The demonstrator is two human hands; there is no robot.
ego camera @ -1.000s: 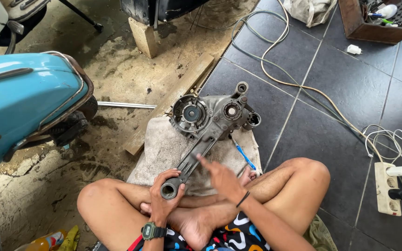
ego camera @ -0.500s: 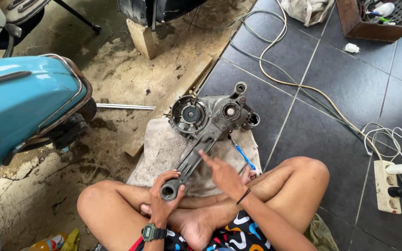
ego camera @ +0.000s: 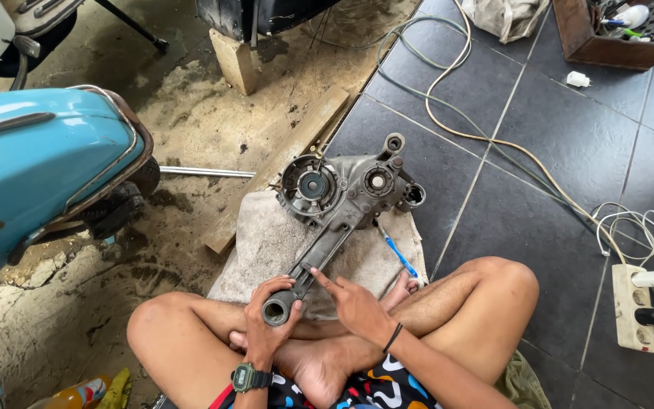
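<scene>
A grey metal engine casing (ego camera: 342, 193) with a long arm lies on a dirty grey cloth (ego camera: 266, 242) in front of my crossed legs. My left hand (ego camera: 269, 314) grips the round tube end of that arm. My right hand (ego camera: 353, 303) hovers just right of the arm, index finger stretched out and touching its side. A blue-handled tool (ego camera: 399, 254) lies on the cloth beside the casing, near my right foot.
A light-blue scooter body (ego camera: 39, 167) stands at the left over bare concrete. A wooden plank (ego camera: 281, 163), a thin metal rod (ego camera: 206, 173) and a wood block (ego camera: 234, 60) lie beyond. Cables (ego camera: 478, 136), a power strip (ego camera: 631, 307) and a wooden toolbox (ego camera: 607, 34) occupy the dark tiles at right.
My right hand has drawn back from the middle of the casing's arm towards my body, now pointing at its lower part. The left hand keeps its grip.
</scene>
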